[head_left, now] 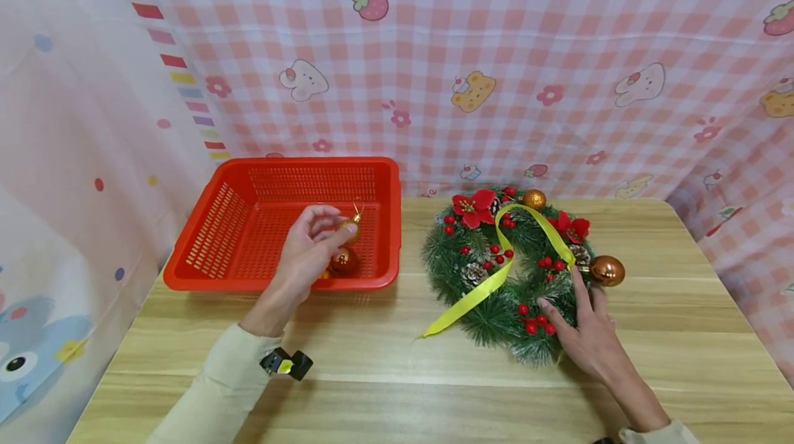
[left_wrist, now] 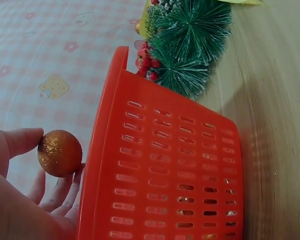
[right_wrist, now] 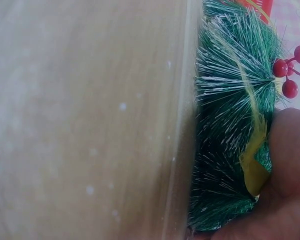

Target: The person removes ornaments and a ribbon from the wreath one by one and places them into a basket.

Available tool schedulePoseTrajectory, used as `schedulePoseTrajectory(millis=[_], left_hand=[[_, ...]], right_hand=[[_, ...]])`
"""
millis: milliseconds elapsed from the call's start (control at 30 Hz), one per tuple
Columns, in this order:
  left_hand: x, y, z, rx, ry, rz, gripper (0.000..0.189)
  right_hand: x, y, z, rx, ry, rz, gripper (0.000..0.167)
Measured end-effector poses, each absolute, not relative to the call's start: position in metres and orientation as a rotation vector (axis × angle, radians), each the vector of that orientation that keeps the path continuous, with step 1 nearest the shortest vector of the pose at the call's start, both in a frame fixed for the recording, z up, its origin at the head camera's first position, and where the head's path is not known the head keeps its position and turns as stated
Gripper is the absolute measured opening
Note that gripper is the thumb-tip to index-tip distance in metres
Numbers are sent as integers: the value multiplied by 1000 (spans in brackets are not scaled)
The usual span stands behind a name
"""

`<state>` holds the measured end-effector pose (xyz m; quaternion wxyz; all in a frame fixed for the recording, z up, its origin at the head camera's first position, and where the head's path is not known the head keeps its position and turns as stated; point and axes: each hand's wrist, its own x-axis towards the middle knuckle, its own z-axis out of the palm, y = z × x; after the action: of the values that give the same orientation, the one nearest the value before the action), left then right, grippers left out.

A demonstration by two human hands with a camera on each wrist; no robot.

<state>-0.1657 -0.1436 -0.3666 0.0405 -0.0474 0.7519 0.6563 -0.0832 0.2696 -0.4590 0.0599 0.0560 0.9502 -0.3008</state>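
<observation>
Over the right side of the red plastic basket [head_left: 248, 280], my left hand [head_left: 300, 251] pinches a gold glittery bauble [left_wrist: 60, 153] between thumb and fingers. A thin hanging loop sticks up from its cap in the head view. Below it lies a shiny copper bauble [head_left: 344, 261] inside the basket. My right hand [head_left: 589, 342] rests on the right edge of a green Christmas wreath [head_left: 496, 323], its fingers extended. Those fingertips lie beside a yellow ribbon [head_left: 474, 297] and close to another copper bauble [head_left: 608, 270] on the wreath's outer edge.
Red poinsettias [head_left: 474, 208], red berries and pinecones [head_left: 474, 274] decorate the wreath, with a gold bauble [head_left: 534, 199] at its top. Basket and wreath stand side by side on a wooden table [head_left: 397, 389]. A pink checked curtain [head_left: 422, 85] hangs behind.
</observation>
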Motion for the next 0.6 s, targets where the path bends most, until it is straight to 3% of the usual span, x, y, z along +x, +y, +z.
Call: schedulePoseTrajectory(millis=[233, 600], left_hand=[[-166, -142, -368, -134, 2381, 1947, 48], [-162, -130, -369, -52, 2383, 1911, 46]], right_hand=[[-82, 269, -459, 172, 2882, -921, 92], [-83, 269, -459, 168, 2876, -921, 92]])
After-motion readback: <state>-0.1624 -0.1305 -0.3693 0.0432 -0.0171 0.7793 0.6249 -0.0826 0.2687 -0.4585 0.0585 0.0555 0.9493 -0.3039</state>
